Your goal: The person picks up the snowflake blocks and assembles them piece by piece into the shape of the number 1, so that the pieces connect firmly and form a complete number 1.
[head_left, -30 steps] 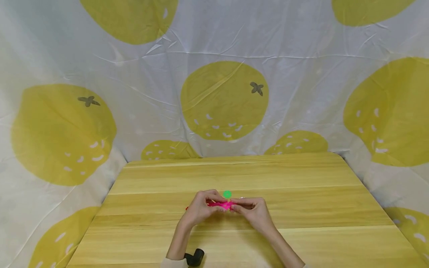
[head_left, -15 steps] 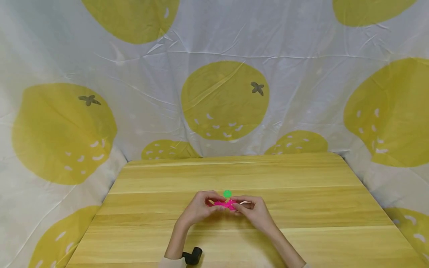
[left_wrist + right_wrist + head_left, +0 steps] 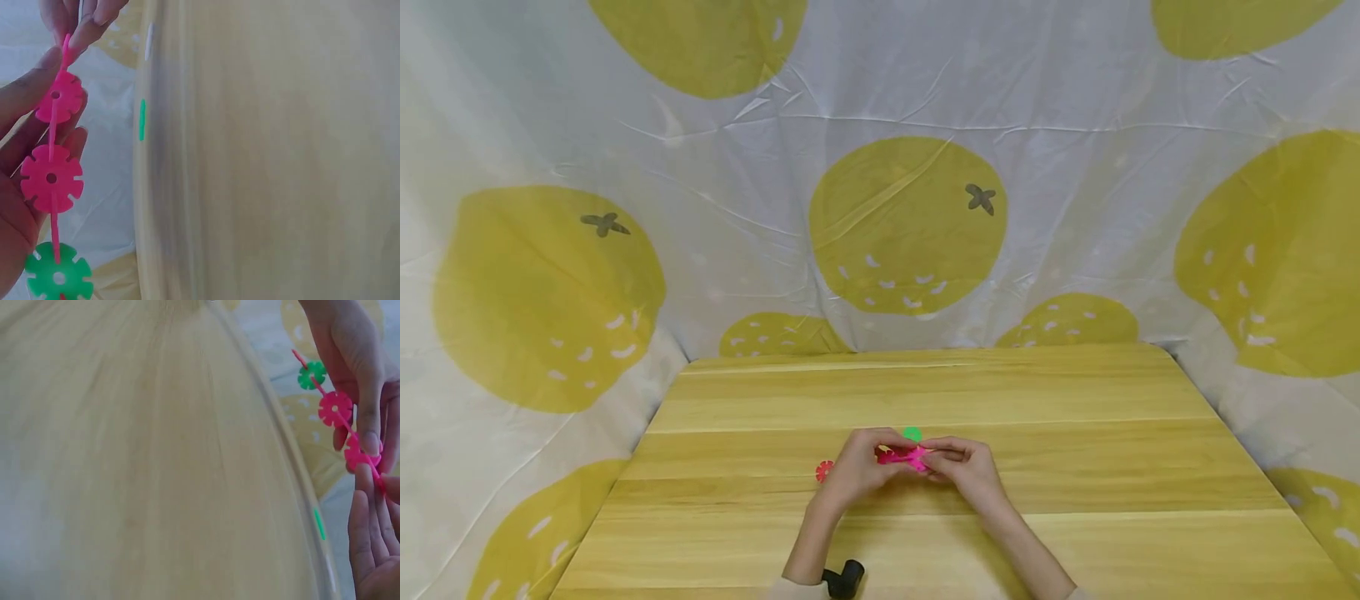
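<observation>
A chain of interlocked notched plastic discs stretches between my hands. My left hand holds it, its thumb against a pink disc or its neighbour nearer the right hand. My right hand pinches the pink end disc, seen edge-on in both wrist views. Further along the chain come a green disc and a red disc seen edge-on. In the head view a red disc shows just left of my left hand; whether it is the chain's end I cannot tell.
A loose green disc lies on the wooden table just beyond my hands. Farther along in the left wrist view is a thin white piece. A black device sits at my left wrist. Lemon-print cloth hangs behind.
My left hand has shifted slightly right and turned, and the red disc to its left now shows face-on. The right hand keeps its pinch, nearly still. The view has drifted a little.
</observation>
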The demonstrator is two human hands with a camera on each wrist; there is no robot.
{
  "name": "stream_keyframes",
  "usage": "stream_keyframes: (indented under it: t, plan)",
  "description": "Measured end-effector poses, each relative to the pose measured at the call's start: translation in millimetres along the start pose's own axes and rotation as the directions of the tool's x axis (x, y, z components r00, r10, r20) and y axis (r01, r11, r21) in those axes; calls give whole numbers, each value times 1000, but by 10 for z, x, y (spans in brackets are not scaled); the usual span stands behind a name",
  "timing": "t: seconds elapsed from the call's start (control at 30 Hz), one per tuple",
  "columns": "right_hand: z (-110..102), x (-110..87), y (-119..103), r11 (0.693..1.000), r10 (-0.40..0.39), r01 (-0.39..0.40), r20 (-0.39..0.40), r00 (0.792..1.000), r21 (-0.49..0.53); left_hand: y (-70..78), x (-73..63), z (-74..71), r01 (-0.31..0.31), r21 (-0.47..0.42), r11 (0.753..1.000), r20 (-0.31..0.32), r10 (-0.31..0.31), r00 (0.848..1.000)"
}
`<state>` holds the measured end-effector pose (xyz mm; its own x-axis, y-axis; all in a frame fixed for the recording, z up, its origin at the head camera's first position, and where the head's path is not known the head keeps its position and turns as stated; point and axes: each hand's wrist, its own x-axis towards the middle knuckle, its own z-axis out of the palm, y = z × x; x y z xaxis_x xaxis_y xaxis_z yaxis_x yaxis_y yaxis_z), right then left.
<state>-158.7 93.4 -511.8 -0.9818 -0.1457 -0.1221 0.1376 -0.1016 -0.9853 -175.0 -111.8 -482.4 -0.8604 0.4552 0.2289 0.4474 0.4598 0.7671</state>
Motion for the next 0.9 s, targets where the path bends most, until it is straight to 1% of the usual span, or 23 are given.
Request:
stream_keyframes:
  t: [0.13, 0.23, 0.37, 0.47, 0.6, 0.73, 0.9]
  plan:
    - [35, 16, 6, 999, 44, -43, -25, 999, 26, -19, 5, 18, 2, -11, 1000, -21, -3, 1000]
    - [67, 30, 1, 997, 72, -70, -40, 997, 43, -18, 3, 23, -8, -8, 1000, -38, 8, 999]
    - [93, 57, -15, 995, 91, -89, -29, 995, 39, -22, -5, 12, -13, 11, 1000, -45, 13, 999]
    - [83, 95, -32, 996, 84, -84, -12, 996, -7, -41, -20, -24, 3, 21, 1000, -53, -2, 999]
    - [43, 183, -54, 993, 35, -38, -28, 999, -108, -68, -46, -114, 58, 11, 998, -77, -56, 995]
    - [2, 286, -94, 980, -10, -2, -60, 998, -199, -89, -65, -203, 103, 4, 995, -94, -102, 990]
    - [-18, 424, -143, 960, -42, 27, -45, 998, -279, -105, -80, -262, 128, -3, 992, -90, -128, 988]
